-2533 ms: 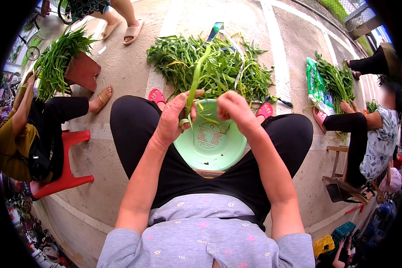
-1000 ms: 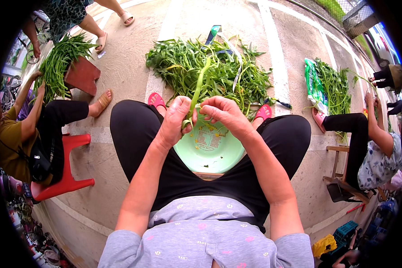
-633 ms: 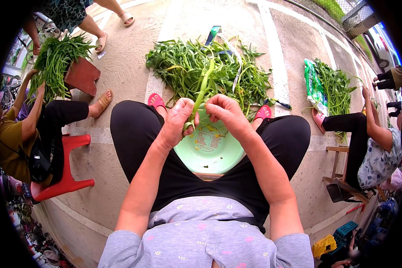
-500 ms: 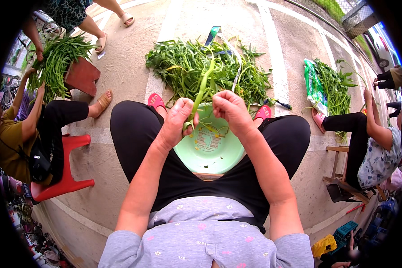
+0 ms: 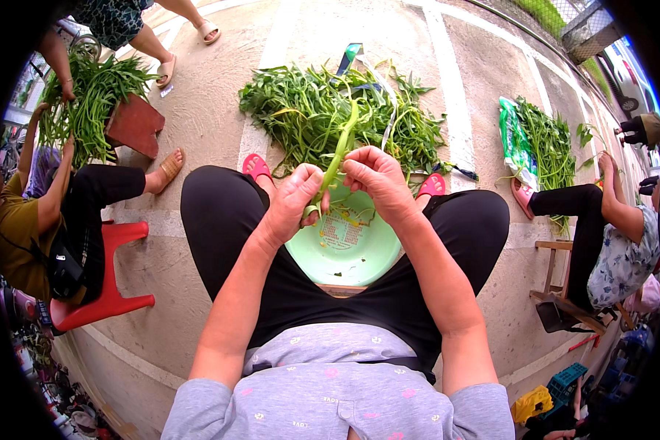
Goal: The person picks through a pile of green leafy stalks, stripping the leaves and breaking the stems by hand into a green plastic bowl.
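In my closed left hand (image 5: 292, 205) is the lower part of a long pale-green vegetable stalk (image 5: 342, 139), which tilts up and away. The fingers of my right hand (image 5: 381, 185) pinch together against the stalk's right side; what exactly lies between the fingertips is too small to tell. Beneath both hands a light-green plastic basin (image 5: 343, 273) stands between my knees, with a few yellowish and green scraps inside. Just beyond it, a heap of leafy green stems (image 5: 308, 110) is spread on the ground, with a pale strap across it.
At the left, a person on a red plastic stool (image 5: 114, 264) and a standing person handle a bunch of greens (image 5: 99, 103) by a reddish-brown block (image 5: 136, 126). Another person sits at right on a wooden stool (image 5: 557, 282), beside more greens (image 5: 550, 147) and a green-and-white bag (image 5: 517, 143).
My right hand has moved left, from beside the stalk to touching it. The stalk has shifted slightly right. The person at right has lowered a leafy stem a little.
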`<state>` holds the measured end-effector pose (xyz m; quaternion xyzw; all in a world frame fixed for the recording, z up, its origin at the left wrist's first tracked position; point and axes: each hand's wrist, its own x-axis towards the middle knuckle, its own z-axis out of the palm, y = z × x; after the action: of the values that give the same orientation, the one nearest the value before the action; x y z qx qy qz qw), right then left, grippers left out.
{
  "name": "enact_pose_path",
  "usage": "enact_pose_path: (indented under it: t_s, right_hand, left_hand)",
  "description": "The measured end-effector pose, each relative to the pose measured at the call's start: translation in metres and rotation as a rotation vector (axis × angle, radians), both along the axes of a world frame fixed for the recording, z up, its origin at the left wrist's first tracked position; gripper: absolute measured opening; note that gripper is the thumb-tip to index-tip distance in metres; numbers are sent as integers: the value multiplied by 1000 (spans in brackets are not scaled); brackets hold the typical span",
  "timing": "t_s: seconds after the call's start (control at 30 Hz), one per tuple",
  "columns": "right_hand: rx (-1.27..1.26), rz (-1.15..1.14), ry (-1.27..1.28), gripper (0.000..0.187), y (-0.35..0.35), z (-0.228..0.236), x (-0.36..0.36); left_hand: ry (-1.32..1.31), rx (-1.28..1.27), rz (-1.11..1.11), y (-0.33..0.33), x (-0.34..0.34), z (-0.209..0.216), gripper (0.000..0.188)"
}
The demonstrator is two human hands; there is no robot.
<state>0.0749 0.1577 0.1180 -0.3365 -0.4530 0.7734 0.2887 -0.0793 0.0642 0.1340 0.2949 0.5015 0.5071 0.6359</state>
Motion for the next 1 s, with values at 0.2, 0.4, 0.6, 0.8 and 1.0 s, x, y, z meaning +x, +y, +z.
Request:
enact_pose_path:
  t_s: [0.2,0.4,0.6,0.8,1.0]
  right_hand:
    - [158,16,-57,16,-3,-1,-1]
    - [334,95,-243,11,-5,3,0]
    - [357,67,-279,11,-5,-3,-2]
    - [18,-123,-59,27,6,-4,7]
    - [-18,55,-201,34,-4,13,3]
  left_hand:
    - [-23,5,17,0,0,1,27]
    - [-48,-13,60,1,0,3,28]
    - [-18,-4,64,1,-2,0,28]
    - [-15,-42,-18,1,-3,-9,26]
    - [198,201,-109,-1,14,-24,18]
